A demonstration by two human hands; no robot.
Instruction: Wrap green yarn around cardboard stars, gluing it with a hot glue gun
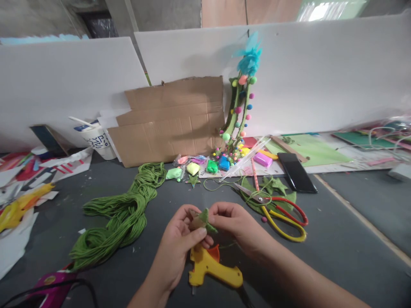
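Between my two hands is a small cardboard star (203,219), its brown face partly covered in green; its lower points are hidden by fingers. My left hand (181,237) grips it from the left, with the thumb across its front. The fingertips of my right hand (231,220) pinch its right side. Right below them a yellow glue gun (213,269) lies on the table, its nozzle end hidden behind my left hand. To the right, scissors (279,210) with red and yellow handles rest beside green pieces (275,187). A bundle of green yarn (118,214) lies to the left.
At the back stands a green decorated stem (236,113) with pompoms and blue feathers, beside a cardboard sheet (173,124). Clay packets (212,166), a small green star (193,179), a black phone (296,171), a paper cup (99,141) and a magenta glue gun (54,288) surround the workspace.
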